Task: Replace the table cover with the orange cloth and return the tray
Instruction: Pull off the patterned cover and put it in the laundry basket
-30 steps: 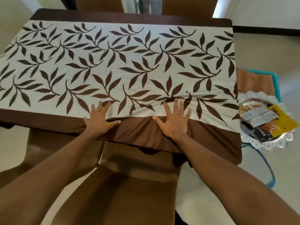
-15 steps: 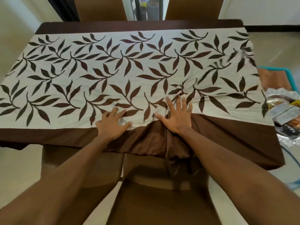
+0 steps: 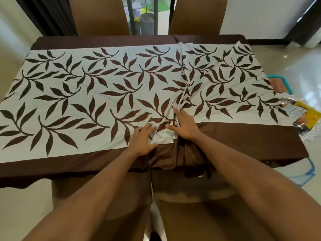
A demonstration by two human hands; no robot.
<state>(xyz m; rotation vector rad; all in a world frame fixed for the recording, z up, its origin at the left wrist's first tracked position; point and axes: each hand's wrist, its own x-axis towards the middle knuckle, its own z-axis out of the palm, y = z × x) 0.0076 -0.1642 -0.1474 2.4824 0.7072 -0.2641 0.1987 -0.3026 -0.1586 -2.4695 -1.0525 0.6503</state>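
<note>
The table cover (image 3: 90, 94), white with brown leaves and a dark brown border, lies over the table. It is bunched into folds near the front edge, right of centre. My left hand (image 3: 142, 139) rests on it with curled fingers, gathering cloth. Beside it, my right hand (image 3: 186, 126) presses on the gathered ridge, and folds fan out from its fingertips. At the far right the orange cloth (image 3: 278, 84) lies on a teal stool. A silver tray (image 3: 284, 100) with a yellow packet (image 3: 305, 117) sits on the cloth, partly hidden by the cover.
A brown chair (image 3: 182, 214) stands right under my arms at the table's near side. Two more brown chairs (image 3: 99, 16) are at the far side, before a glass door. Pale tiled floor lies on both sides of the table.
Both hands have slid closer together and further onto the table, pushing the cover into a taller ridge of folds. The left fingers have curled. My view has pulled back and up.
</note>
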